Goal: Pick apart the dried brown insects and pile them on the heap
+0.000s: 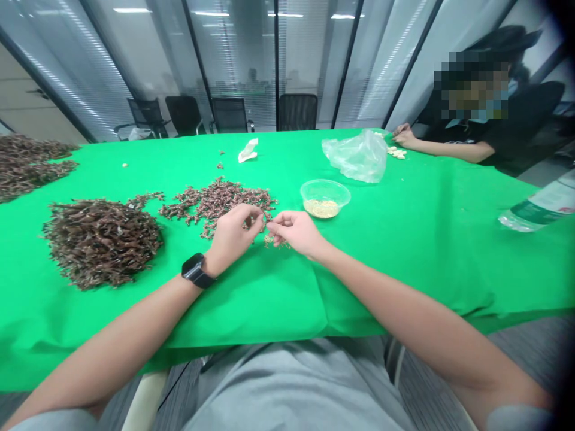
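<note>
My left hand (232, 236), with a black smartwatch (194, 270) on its wrist, and my right hand (296, 232) meet above the green tablecloth (251, 305). Their fingertips pinch a small dried brown plant piece (268, 226), partly hidden by my fingers. Crumbled bits (271, 240) lie just below. A loose spread of dried brown sprigs (220, 203) sits directly beyond my hands. A dense heap of the same sprigs (101, 242) lies to my left. A clear plastic bowl (325, 190) holding pale seeds stands beyond my right hand, apart from it.
More brown sprigs (27, 167) lie at the far left. A clear plastic bag (357, 157), a crumpled tissue (248, 149) and a plastic water bottle (534, 205) rest on the table. At the far side, a masked co-worker's hands (404, 136) are near pale pieces (397, 152).
</note>
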Tool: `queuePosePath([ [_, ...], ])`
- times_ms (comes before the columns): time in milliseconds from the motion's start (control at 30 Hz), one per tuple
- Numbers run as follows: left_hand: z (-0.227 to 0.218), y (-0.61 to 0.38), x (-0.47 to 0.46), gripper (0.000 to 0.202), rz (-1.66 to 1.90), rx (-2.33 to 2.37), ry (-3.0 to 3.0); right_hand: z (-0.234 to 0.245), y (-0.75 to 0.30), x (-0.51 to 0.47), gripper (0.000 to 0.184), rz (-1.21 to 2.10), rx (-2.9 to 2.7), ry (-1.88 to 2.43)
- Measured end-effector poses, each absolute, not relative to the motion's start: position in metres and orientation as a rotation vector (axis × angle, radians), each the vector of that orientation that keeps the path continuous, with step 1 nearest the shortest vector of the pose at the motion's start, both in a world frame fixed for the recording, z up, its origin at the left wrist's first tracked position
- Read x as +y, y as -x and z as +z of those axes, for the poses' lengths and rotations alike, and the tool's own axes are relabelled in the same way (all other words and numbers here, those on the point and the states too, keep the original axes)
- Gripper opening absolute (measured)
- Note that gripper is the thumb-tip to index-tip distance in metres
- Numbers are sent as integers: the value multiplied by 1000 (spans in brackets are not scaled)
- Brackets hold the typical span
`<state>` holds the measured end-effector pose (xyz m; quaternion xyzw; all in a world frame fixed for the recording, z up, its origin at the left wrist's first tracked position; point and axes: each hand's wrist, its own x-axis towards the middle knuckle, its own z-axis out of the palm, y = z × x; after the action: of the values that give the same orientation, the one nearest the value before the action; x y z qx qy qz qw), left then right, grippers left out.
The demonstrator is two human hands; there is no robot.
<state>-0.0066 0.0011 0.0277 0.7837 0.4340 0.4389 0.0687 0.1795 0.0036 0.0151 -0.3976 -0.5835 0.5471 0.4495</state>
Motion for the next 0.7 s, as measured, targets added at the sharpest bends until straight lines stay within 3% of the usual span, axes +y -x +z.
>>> queuePosePath([
  [167, 24, 1, 4, 19, 1204, 1025, -1437, 7, -182, 11, 12, 972, -1600, 983],
  [333, 26, 0, 8, 13, 1024, 857, -934, 4, -185, 13, 8, 873, -1657, 969],
  [500, 27, 0, 7, 10, 971, 802, -844, 4, -185, 13, 7, 828, -1668, 966],
  [700, 22, 0, 6, 19, 1143, 878, -1266, 6, -181, 10, 11, 905, -1633, 985],
])
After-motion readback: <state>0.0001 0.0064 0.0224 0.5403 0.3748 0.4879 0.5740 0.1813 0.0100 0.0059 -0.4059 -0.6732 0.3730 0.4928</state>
